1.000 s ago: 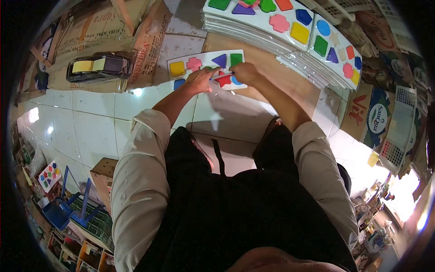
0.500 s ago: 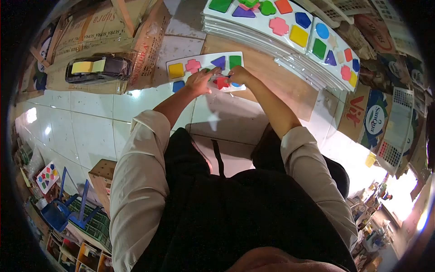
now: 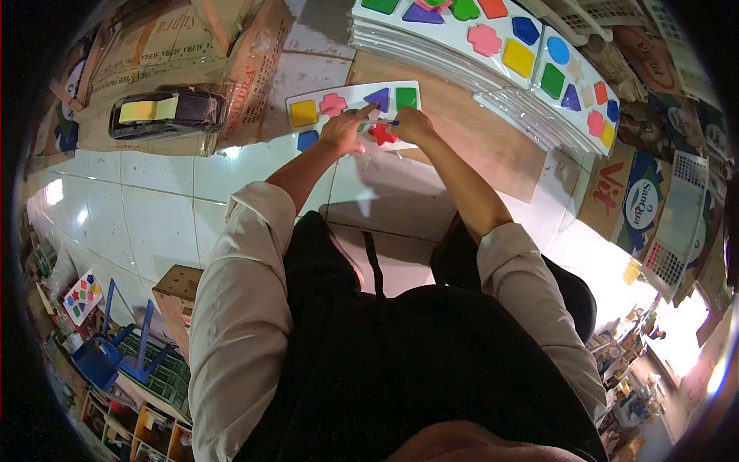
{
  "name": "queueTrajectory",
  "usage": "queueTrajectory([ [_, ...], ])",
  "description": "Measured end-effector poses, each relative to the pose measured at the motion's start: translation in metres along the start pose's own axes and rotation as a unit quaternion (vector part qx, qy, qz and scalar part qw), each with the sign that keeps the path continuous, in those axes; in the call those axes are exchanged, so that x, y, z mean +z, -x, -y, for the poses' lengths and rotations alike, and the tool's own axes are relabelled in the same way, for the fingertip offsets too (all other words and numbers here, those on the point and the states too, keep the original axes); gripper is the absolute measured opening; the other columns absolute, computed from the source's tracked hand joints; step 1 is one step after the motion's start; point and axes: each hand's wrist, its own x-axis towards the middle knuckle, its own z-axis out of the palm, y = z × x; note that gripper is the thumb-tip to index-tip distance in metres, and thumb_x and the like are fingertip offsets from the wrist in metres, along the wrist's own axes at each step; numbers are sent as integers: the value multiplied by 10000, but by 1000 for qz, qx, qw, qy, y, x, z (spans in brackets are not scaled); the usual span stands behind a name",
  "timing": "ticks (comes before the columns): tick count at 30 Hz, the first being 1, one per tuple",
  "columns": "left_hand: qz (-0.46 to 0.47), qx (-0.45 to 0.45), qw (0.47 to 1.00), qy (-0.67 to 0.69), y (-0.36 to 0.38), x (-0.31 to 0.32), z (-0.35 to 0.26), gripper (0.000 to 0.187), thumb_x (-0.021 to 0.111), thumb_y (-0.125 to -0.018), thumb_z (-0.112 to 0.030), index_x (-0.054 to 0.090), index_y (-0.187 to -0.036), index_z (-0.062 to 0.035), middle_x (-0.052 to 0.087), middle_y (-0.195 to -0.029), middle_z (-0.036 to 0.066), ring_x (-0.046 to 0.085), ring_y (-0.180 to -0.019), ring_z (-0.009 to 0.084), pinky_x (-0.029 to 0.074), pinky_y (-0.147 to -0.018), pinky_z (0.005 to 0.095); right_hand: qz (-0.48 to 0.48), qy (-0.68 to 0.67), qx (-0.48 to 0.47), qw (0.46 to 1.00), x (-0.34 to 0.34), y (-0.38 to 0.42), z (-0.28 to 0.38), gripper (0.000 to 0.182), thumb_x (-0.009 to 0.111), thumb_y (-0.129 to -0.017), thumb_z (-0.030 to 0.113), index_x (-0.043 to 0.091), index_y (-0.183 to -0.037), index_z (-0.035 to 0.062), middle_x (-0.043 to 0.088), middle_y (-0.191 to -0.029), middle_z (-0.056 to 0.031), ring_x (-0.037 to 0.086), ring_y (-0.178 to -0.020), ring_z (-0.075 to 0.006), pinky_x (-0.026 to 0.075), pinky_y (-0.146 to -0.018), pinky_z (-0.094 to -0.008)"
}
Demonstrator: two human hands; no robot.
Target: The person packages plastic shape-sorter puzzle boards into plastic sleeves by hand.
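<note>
A white shape board [image 3: 354,94] lies before me, bearing a yellow square [image 3: 303,113], a pink cross-like flower [image 3: 332,104], a purple triangle [image 3: 378,99], a green rectangle [image 3: 406,97], a red star [image 3: 382,135] and a blue piece [image 3: 307,140]. My left hand [image 3: 341,132] is over the board's middle, fingers spread, the index reaching toward the triangle. My right hand [image 3: 413,128] is closed at the board's right side, on a thin pen-like object [image 3: 382,122] that extends toward my left hand. Part of a green piece shows between the hands; others are covered.
Wrapped shape boards are stacked [image 3: 431,38] at the far right, beside a brown sheet [image 3: 493,154]. At left, a tape dispenser [image 3: 165,115] sits on a cardboard box [image 3: 254,77]. A wooden box [image 3: 175,296] and blue stool [image 3: 96,362] stand lower left; cartons [image 3: 616,192] line the right.
The thin pen-like object now shows between my hands. My right hand has shifted slightly and covers the blue circle that was visible before. The whole view has moved a little.
</note>
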Motion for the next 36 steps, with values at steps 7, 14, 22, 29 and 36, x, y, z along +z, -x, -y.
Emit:
queueTrajectory([
  [7,-68,72,995,19,2,10,12,1056,789,-504,-186,165,-1354,-245,530,-1106,131,534,-972,301,453,-819,387,123,-28,-67,990,2,-37,-35,387,701,-602,385,663,-785,46,627,-832,-165,604,-743,-282,473,-666,-362],
  [14,-49,21,998,45,0,8,6,1089,783,-478,-161,147,-1361,-172,525,-1098,165,555,-881,291,464,-774,385,67,26,-1,997,-10,-17,-13,430,693,-608,355,640,-909,53,625,-905,-149,604,-866,-274,480,-740,-342],
  [22,-28,-9,1000,5,-7,4,-2,1140,794,-454,-136,110,-1364,-191,566,-993,199,552,-918,345,459,-779,411,0,-2,78,997,-20,22,29,332,643,-637,244,631,-893,33,622,-909,-175,605,-878,-287,483,-753,-375],
  [29,-31,-24,999,-9,-7,3,-9,1154,798,-457,-149,88,-1365,-203,569,-1007,187,550,-923,350,456,-794,416,75,-79,63,992,15,-20,-10,432,726,-539,332,654,-850,42,632,-881,-167,618,-848,-279,498,-708,-376],
  [36,-32,-1,999,17,-5,2,-4,1162,804,-456,-148,86,-1368,-199,575,-953,199,563,-888,339,454,-772,414,-39,-27,100,994,-19,31,31,340,664,-640,355,658,-841,81,636,-877,-152,622,-834,-263,505,-670,-365],
])
